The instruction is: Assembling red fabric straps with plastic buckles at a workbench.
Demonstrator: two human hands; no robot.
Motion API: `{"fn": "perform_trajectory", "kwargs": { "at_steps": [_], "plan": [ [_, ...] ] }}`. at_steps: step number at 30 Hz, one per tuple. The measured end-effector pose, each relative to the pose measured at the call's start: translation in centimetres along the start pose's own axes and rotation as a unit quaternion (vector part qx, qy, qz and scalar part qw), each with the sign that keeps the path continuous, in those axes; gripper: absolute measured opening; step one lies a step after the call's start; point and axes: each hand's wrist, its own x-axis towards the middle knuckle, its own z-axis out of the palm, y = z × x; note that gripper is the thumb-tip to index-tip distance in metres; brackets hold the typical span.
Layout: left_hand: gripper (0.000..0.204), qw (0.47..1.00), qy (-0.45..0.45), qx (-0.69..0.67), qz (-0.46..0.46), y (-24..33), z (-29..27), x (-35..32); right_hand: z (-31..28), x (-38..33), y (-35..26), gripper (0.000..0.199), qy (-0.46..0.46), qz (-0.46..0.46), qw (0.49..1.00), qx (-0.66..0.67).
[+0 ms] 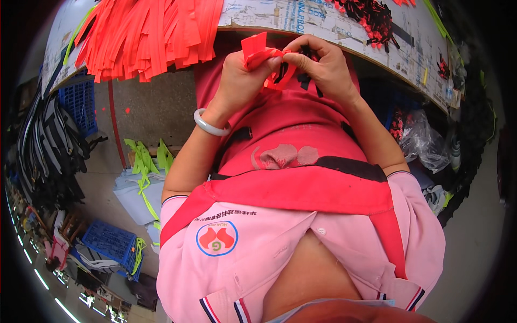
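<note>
- Biggest thing in view is the worktable (377, 37), a curved board covered in worn printed paper, running across the top of the shot. Everything else I'll place off that.
- On the table's left end sits a big heap of neon orange straps (151, 32), fanned out and hanging over the near edge. Looks like the unworked stock, and there's a lot of it.
- Toward the table's right end there's a smaller pile of black-and-red bits (371, 16), maybe finished pieces or hardware, too small to tell.
- Below the table on the left, a blue plastic crate (81, 99) is on the floor, and some neon yellow straps (142, 161) lie on grey sheets further down.
- Just under the table's near edge, over the red apron (301, 129), both hands are working together.
- Left hand (239, 75) is closed around one orange strap (256, 51), its end poking up.
- Right hand (323, 64) pinches the same strap's looped part plus a small black buckle (304, 79), partly hidden by fingers.
- My guess: this one is mid-threading, not done, with the heap left to go.
</note>
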Motion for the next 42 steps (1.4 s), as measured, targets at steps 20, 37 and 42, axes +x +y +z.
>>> {"fn": "perform_trajectory", "kwargs": {
  "at_steps": [20,37,42],
  "plan": [
    [0.016,0.987,0.002,-0.144,-0.075,-0.4,-0.3,-0.1,0.0,-0.4,-0.8,0.021,-0.026,0.094,0.994,0.045],
    [0.015,0.974,0.034,-0.208,-0.081,-0.2,0.2,0.0,0.1,-0.3,-1.4,0.021,-0.033,0.091,0.994,0.048],
    [0.014,0.98,0.065,-0.173,-0.066,0.1,-0.7,0.5,0.7,-0.7,-1.2,0.019,-0.052,0.115,0.991,0.033]
  ]
}}
